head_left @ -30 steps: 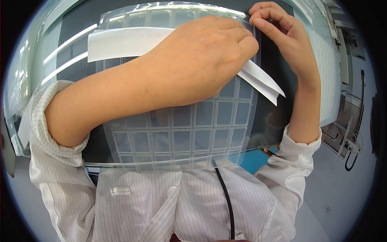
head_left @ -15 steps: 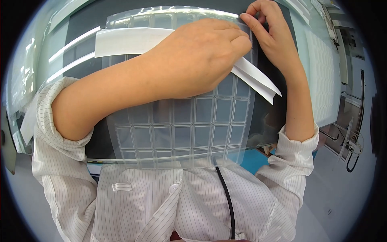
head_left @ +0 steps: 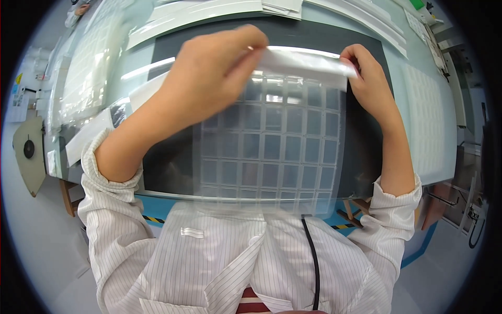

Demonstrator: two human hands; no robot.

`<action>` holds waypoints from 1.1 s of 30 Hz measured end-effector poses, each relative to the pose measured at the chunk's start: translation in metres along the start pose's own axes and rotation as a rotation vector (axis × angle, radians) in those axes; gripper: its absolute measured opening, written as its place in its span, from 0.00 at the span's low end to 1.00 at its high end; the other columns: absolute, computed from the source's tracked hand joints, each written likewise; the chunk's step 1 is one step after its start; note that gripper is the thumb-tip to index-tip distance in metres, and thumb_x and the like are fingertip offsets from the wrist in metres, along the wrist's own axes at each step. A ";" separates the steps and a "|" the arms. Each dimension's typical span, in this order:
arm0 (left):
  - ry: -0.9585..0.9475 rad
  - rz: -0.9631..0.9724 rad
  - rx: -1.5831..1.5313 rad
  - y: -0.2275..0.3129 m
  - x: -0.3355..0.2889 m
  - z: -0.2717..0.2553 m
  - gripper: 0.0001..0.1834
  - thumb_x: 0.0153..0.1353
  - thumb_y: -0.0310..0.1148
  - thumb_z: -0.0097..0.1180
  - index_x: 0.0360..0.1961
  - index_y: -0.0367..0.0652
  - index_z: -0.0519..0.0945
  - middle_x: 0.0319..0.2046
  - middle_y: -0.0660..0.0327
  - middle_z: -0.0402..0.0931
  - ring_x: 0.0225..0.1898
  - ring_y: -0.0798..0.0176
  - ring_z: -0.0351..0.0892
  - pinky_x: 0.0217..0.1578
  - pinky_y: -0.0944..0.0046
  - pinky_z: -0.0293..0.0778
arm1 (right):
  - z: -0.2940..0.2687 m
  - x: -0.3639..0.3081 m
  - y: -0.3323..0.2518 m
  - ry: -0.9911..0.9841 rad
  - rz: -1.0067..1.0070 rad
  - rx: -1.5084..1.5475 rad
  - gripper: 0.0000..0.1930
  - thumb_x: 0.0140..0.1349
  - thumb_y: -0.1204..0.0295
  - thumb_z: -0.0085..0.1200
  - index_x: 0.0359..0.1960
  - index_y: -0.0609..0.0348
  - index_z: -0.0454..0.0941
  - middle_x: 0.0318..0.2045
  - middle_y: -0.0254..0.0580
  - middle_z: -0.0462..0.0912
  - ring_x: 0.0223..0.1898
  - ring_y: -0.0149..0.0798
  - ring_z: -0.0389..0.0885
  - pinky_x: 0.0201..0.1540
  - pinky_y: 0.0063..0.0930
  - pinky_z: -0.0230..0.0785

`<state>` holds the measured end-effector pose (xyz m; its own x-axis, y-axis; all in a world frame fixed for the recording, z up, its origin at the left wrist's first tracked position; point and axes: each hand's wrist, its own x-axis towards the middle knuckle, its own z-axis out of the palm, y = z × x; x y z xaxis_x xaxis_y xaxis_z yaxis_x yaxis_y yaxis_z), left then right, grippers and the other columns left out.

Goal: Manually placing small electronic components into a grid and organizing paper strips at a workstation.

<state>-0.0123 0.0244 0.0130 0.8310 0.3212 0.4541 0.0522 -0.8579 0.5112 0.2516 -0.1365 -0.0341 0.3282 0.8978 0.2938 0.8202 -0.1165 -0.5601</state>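
A clear plastic sheet [head_left: 272, 147] moulded with rows of rectangular pockets lies on a dark mat [head_left: 324, 32] in front of me, its near edge reaching my shirt. Along its far edge a white glossy strip [head_left: 308, 64] stretches between my hands, slightly blurred. My left hand [head_left: 217, 68] is closed, thumb and fingers pinching the strip's left end. At the other end, my right hand [head_left: 367, 78] pinches the strip by the sheet's far right corner. Part of another white strip [head_left: 144, 93] shows behind my left forearm, which hides the rest.
More white strips [head_left: 204, 17] lie at the table's far side. Stacked clear pocketed sheets [head_left: 89, 78] are at the left, a whitish textured sheet [head_left: 430, 115] at the right. A person's hand [head_left: 82, 9] shows at the far left.
My left hand has lifted and moved left, and the white strip now spans between both hands. My right hand has come slightly nearer. The view has shifted, showing more of the table's far side.
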 end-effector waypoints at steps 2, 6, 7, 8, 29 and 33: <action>0.067 -0.139 -0.073 -0.015 -0.013 -0.017 0.06 0.69 0.29 0.56 0.42 0.39 0.79 0.25 0.59 0.79 0.27 0.61 0.79 0.30 0.60 0.74 | 0.006 0.003 -0.006 0.027 0.043 0.027 0.07 0.74 0.72 0.50 0.42 0.63 0.73 0.32 0.36 0.75 0.33 0.28 0.71 0.39 0.24 0.67; 0.241 -0.330 -0.252 -0.036 -0.033 -0.031 0.09 0.72 0.32 0.54 0.42 0.36 0.79 0.26 0.65 0.75 0.29 0.75 0.72 0.31 0.71 0.69 | 0.018 0.014 -0.018 0.146 0.171 0.240 0.08 0.76 0.69 0.48 0.44 0.62 0.73 0.30 0.33 0.76 0.31 0.27 0.72 0.36 0.22 0.66; 0.287 -0.339 -0.284 -0.038 -0.037 -0.033 0.09 0.72 0.32 0.54 0.42 0.35 0.78 0.26 0.64 0.76 0.30 0.74 0.73 0.31 0.71 0.69 | 0.021 0.017 -0.023 0.168 0.238 0.297 0.09 0.76 0.69 0.47 0.45 0.62 0.74 0.29 0.32 0.77 0.30 0.26 0.72 0.35 0.21 0.66; 0.290 -0.342 -0.288 -0.037 -0.038 -0.034 0.09 0.72 0.32 0.54 0.42 0.35 0.78 0.26 0.64 0.76 0.30 0.74 0.73 0.31 0.71 0.69 | 0.023 0.019 -0.022 0.164 0.237 0.293 0.09 0.76 0.69 0.47 0.45 0.62 0.74 0.29 0.32 0.77 0.30 0.26 0.72 0.35 0.21 0.66; 0.050 0.060 -0.010 0.000 -0.065 -0.004 0.08 0.62 0.23 0.63 0.41 0.36 0.78 0.33 0.52 0.78 0.34 0.49 0.79 0.35 0.58 0.75 | 0.039 -0.019 -0.144 -0.284 -0.160 0.331 0.07 0.65 0.79 0.60 0.44 0.67 0.80 0.35 0.41 0.85 0.38 0.32 0.83 0.43 0.24 0.75; -0.033 -0.011 -0.102 -0.005 -0.068 -0.011 0.10 0.62 0.26 0.64 0.42 0.36 0.78 0.35 0.53 0.79 0.35 0.49 0.80 0.36 0.57 0.75 | 0.034 -0.020 -0.132 -0.330 -0.140 0.242 0.06 0.64 0.81 0.60 0.42 0.67 0.79 0.32 0.42 0.84 0.35 0.33 0.84 0.41 0.24 0.75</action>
<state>-0.0755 0.0114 -0.0125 0.8488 0.3154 0.4244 0.0060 -0.8083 0.5887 0.1206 -0.1245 0.0077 0.0222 0.9901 0.1384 0.7000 0.0834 -0.7093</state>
